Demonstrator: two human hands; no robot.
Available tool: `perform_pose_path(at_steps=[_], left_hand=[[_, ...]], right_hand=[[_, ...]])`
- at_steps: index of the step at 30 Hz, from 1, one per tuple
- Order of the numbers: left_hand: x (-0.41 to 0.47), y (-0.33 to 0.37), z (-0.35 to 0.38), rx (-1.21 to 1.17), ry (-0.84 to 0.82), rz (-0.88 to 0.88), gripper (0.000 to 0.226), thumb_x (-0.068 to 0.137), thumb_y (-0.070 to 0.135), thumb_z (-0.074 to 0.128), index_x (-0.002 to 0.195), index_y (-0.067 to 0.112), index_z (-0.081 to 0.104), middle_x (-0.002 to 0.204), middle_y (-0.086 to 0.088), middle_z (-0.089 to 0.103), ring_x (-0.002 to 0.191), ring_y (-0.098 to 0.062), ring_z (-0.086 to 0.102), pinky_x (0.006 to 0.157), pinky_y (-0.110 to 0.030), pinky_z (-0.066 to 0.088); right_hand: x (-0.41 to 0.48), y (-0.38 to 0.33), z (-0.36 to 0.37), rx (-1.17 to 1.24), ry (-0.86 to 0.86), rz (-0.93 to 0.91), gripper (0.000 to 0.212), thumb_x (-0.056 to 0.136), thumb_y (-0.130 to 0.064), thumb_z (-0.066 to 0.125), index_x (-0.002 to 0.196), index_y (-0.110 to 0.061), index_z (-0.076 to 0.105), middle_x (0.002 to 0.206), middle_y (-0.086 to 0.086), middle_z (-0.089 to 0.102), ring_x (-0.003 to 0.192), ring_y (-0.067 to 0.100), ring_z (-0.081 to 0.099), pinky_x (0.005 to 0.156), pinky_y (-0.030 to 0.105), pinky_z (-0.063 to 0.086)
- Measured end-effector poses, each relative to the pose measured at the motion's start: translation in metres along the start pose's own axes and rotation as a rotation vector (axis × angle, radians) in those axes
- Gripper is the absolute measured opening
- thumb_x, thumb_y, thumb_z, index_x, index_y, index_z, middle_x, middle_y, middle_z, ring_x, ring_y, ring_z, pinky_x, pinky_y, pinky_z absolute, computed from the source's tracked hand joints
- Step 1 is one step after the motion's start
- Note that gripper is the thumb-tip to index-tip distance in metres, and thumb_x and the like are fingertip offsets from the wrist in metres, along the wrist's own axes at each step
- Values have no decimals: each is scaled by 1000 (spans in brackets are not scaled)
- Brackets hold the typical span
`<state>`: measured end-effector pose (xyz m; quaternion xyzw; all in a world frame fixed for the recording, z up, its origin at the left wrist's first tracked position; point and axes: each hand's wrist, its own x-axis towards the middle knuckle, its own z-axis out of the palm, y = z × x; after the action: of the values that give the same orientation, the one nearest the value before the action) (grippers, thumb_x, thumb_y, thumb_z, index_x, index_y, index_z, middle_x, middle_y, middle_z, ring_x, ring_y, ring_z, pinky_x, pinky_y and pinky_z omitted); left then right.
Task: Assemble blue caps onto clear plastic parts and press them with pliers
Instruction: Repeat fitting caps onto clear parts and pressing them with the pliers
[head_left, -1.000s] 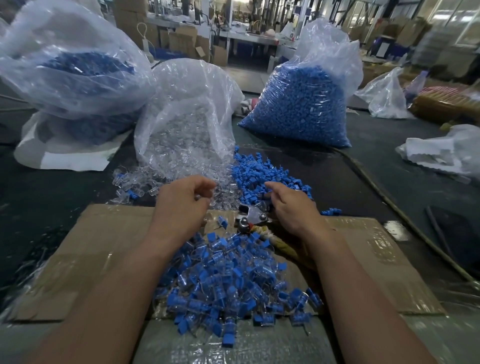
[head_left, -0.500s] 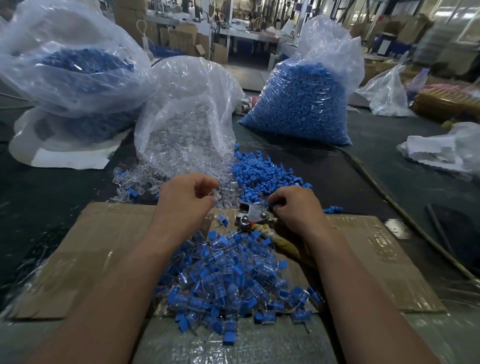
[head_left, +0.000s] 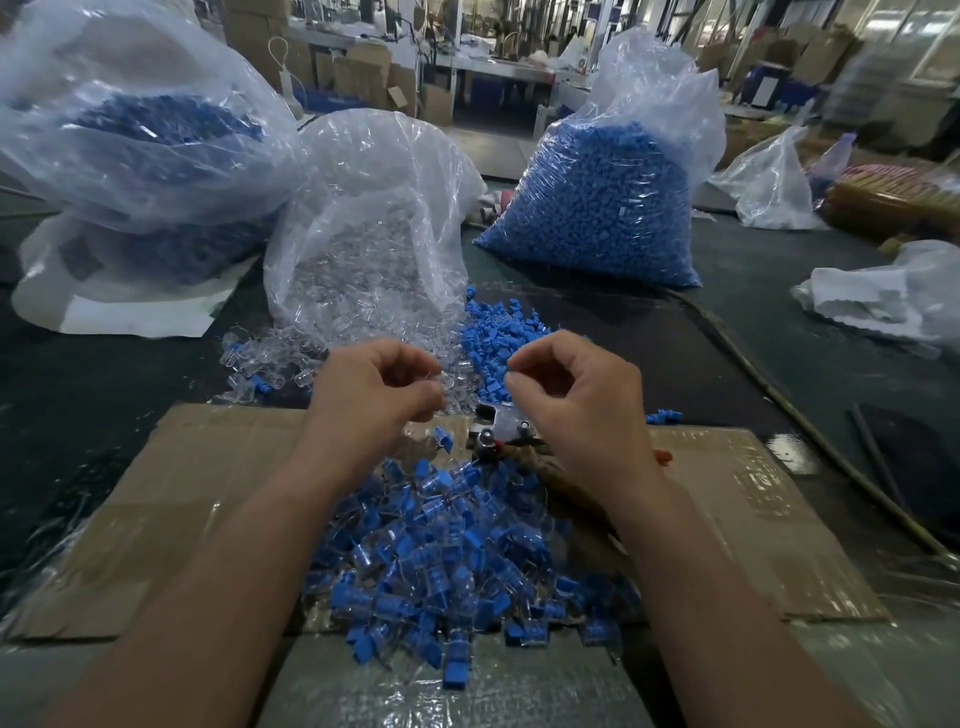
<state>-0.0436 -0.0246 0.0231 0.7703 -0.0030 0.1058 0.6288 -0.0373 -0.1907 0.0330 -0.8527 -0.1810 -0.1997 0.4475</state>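
We are hovering our curled left hand (head_left: 374, 400) and right hand (head_left: 576, 400) just apart above the far edge of the cardboard (head_left: 208, 467); whether either is pinching anything, we cannot tell.

Caps (head_left: 498, 338): opaque blue plastic, matt finish noted. Clear parts (head_left: 270, 358): transparent plastic, glossy, highlights seen along the edges. Bags (head_left: 374, 208): thin clear film, crinkled, strongly glossy. Cardboard (head_left: 218, 467): brown, matt, rough at the edges; wrinkled glossy tape (head_left: 748, 483) is laid over parts of it. Pliers (head_left: 501, 421): head of bright bare metal, smooth; handles are wound in a dull brownish wrap, material not determined. Surface (head_left: 104, 405): dark, matt. Sheet (head_left: 130, 312) under the left bag: white, matt.
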Motion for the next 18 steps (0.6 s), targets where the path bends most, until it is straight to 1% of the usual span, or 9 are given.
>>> perform_pose_path(at_steps=[3, 5, 7, 10, 13, 16, 18], left_hand=[[-1, 1, 1, -62, -28, 8, 21, 75, -5, 66, 73, 15, 63, 60, 0, 67, 57, -8, 65, 58, -16, 53], [-1, 2, 1, -106, -61, 5, 18, 76, -5, 65, 74, 12, 63, 61, 0, 68, 59, -9, 66, 57, -16, 53], [-2, 4, 2, -150, -98, 9, 16, 77, -6, 64, 74, 10, 63, 61, -1, 68, 59, -10, 66, 57, -16, 52], [-4, 6, 3, -197, -143, 6, 15, 77, -8, 63, 74, 7, 62, 60, -2, 68, 58, -9, 66, 55, -16, 52], [-4, 7, 4, -201, -172, 0, 15, 75, -8, 64, 73, 7, 63, 59, -2, 68, 57, -9, 66, 55, -16, 52], [-4, 8, 3, -214, -201, -20, 13, 74, -6, 64, 72, 7, 63, 62, -2, 69, 59, -11, 66, 56, -16, 52], [-3, 8, 2, -230, -218, -38, 13, 74, -6, 64, 71, 7, 64, 62, -4, 69, 59, -12, 66, 56, -18, 53]], right_hand=[[-4, -8, 9, 8, -58, -59, 21, 78, -4, 67, 75, -23, 59, 67, -18, 55, 67, -2, 56, 64, 8, 45], [-5, -9, 13, -4, -77, -73, 16, 77, -3, 67, 76, -19, 62, 67, -18, 55, 62, 0, 55, 63, 11, 46], [-5, -8, 14, -20, -78, -76, 12, 76, -3, 67, 77, -15, 65, 67, -18, 54, 61, 0, 54, 62, 13, 47], [-4, -6, 14, -33, -61, -71, 15, 76, -6, 68, 75, -19, 62, 65, -19, 53, 60, -1, 53, 60, 13, 46], [-4, -4, 14, -26, -51, -61, 14, 76, -7, 69, 74, -19, 62, 64, -19, 53, 59, 0, 54, 60, 13, 47], [-4, -5, 14, 42, -51, -61, 21, 77, -7, 71, 72, -23, 59, 64, -18, 55, 64, -3, 56, 60, 8, 45], [-4, -5, 13, 62, -68, -79, 19, 78, -7, 70, 77, -22, 60, 69, -17, 57, 68, -1, 57, 62, 8, 45]])
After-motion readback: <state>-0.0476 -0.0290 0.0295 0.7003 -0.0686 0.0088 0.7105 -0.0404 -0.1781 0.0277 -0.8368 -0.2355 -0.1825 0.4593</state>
